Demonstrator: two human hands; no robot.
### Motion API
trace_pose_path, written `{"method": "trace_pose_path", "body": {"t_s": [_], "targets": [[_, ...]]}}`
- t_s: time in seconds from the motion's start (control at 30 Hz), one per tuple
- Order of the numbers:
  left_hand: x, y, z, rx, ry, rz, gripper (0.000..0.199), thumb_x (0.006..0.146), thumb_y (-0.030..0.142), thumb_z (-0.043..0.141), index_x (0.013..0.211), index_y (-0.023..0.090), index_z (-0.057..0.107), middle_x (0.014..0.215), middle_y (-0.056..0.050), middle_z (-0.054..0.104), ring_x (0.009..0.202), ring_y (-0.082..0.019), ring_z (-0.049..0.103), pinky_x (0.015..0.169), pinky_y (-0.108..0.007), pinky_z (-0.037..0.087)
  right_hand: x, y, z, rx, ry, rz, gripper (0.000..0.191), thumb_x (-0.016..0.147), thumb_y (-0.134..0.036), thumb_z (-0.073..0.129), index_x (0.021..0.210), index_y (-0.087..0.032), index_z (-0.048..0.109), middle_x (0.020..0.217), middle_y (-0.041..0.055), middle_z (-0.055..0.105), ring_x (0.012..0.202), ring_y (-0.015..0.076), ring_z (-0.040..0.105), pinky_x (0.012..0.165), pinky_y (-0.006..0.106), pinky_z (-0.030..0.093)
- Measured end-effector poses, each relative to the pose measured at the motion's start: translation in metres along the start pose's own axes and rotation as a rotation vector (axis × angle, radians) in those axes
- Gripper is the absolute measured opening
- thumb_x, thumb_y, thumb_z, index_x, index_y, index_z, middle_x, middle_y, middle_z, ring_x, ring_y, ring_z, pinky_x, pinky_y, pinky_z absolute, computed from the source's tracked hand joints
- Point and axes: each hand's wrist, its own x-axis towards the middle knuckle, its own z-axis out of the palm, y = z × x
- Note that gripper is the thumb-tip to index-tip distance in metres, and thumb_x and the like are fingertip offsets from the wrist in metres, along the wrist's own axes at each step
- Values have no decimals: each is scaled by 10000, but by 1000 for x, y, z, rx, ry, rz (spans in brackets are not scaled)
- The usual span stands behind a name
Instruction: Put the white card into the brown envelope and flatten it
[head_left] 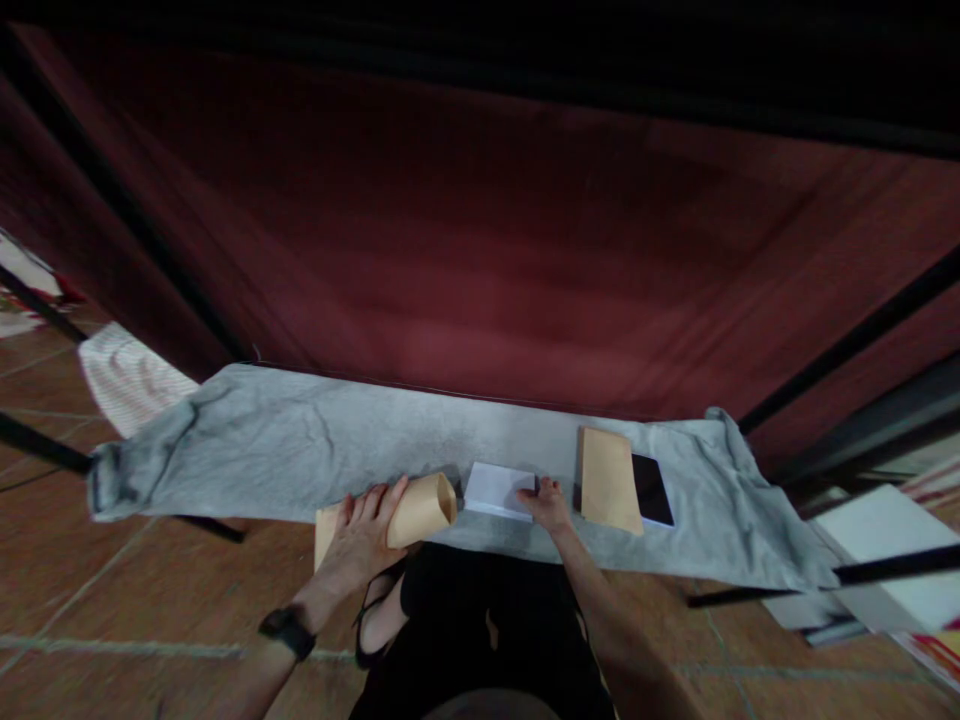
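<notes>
My left hand (367,528) grips a brown paper envelope (424,511) near the front edge of the grey cloth. The envelope's mouth gapes open toward the right, close to a white box (496,490) lying flat on the cloth. At the box's right end is my right hand (548,502), its thumb on the box and its fingers curled. What lies inside the envelope is hidden. To the right of my right hand rests a second brown paper envelope (611,480), beside a dark flat tablet-like thing (652,491).
A grey cloth (277,440) covers the narrow table, bunched at both ends. Behind it hangs a dark red fabric wall (480,270). Black frame bars (855,340) slant at either side. White boards (892,530) lie low at the right, above the brown tiled floor (180,590).
</notes>
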Motion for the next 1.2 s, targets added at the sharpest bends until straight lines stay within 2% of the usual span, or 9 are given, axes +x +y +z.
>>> {"method": "trace_pose_path", "body": {"t_s": [0.13,0.37,0.5,0.63,0.73,0.93,1.03,1.2], "targets": [[4,-4,-2,10,-51,-38,968,743,436,626,1572,239,166,1447,-142,456,1415,-358,319,1178,-548,80,-2,-4,12,-185,56,133,480,645,-222,690,1104,-116,595,1236,228,581,1268,403,476,1056,470,350],[12,-5,4,41,-130,-49,993,708,411,627,1571,244,163,1496,-154,408,1434,-362,287,1168,-560,66,1,-11,17,-244,77,180,337,673,-167,631,1009,-148,620,1159,187,623,1203,365,536,996,428,392],[16,-8,8,46,-172,-63,1022,684,407,639,1571,239,160,1516,-165,380,1438,-351,279,1166,-555,58,-2,-12,21,-150,77,134,283,676,-167,603,959,-182,608,1086,143,655,1108,313,594,953,377,430],[18,-10,12,16,-185,-63,1061,667,418,650,1576,244,133,1532,-168,346,1441,-353,265,1165,-556,54,-1,-12,26,17,63,96,254,698,-209,591,951,-203,606,912,84,693,873,263,659,794,345,490],[18,-12,14,0,-186,-67,1077,661,427,649,1579,251,113,1525,-167,348,1438,-365,266,1160,-570,49,1,-14,24,161,50,49,171,718,-298,590,870,-223,613,797,44,688,783,241,655,722,329,503],[20,-11,14,-20,-190,-52,1080,643,391,638,1577,229,121,1515,-172,354,1431,-361,278,1162,-553,61,-7,-26,18,378,49,-74,356,810,-496,447,930,-214,628,839,46,704,769,218,647,717,321,520],[21,-6,12,-43,-188,-50,1075,645,378,623,1577,235,107,1514,-153,360,1423,-346,297,1168,-533,60,-13,-32,21,389,30,-118,312,782,-498,506,860,-231,647,804,26,705,782,216,634,745,320,518],[20,0,9,-45,-199,-54,1094,647,374,619,1580,235,65,1484,-143,394,1402,-355,326,1167,-528,65,-16,-32,21,327,-3,-144,222,756,-406,529,763,-230,664,748,6,692,757,211,614,750,327,507]]}}
